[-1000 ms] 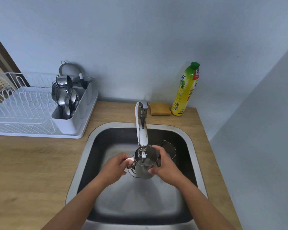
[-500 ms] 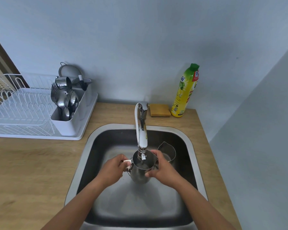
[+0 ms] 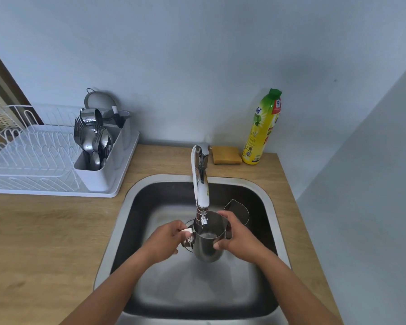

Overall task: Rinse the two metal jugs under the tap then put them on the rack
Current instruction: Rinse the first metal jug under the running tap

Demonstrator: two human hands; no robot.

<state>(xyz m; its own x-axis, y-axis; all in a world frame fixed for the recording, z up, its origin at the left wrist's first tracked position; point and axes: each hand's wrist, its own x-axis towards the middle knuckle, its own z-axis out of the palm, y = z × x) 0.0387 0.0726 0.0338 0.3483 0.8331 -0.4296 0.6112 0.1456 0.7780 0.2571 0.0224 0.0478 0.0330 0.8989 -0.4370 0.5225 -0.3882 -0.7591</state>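
Note:
A shiny metal jug (image 3: pixel 208 245) is held upright over the sink (image 3: pixel 136 198), right under the spout of the chrome tap (image 3: pixel 201 184), with water inside it. My left hand (image 3: pixel 165 241) grips its handle on the left side. My right hand (image 3: pixel 237 236) wraps the jug's right wall and rim. A second metal jug (image 3: pixel 238 211) stands in the sink behind my right hand, partly hidden by it. The white dish rack (image 3: pixel 33 160) sits on the wooden counter at the left.
A cutlery holder (image 3: pixel 96 174) full of spoons and forks stands at the rack's right end, with a metal cup and strainer behind. A yellow sponge (image 3: pixel 226 155) and a yellow-green detergent bottle (image 3: pixel 263 130) stand behind the sink. A wall closes the right side.
The jug and both hands have shifted slightly up and toward the tap spout; the grip is the same. The view has tilted a little.

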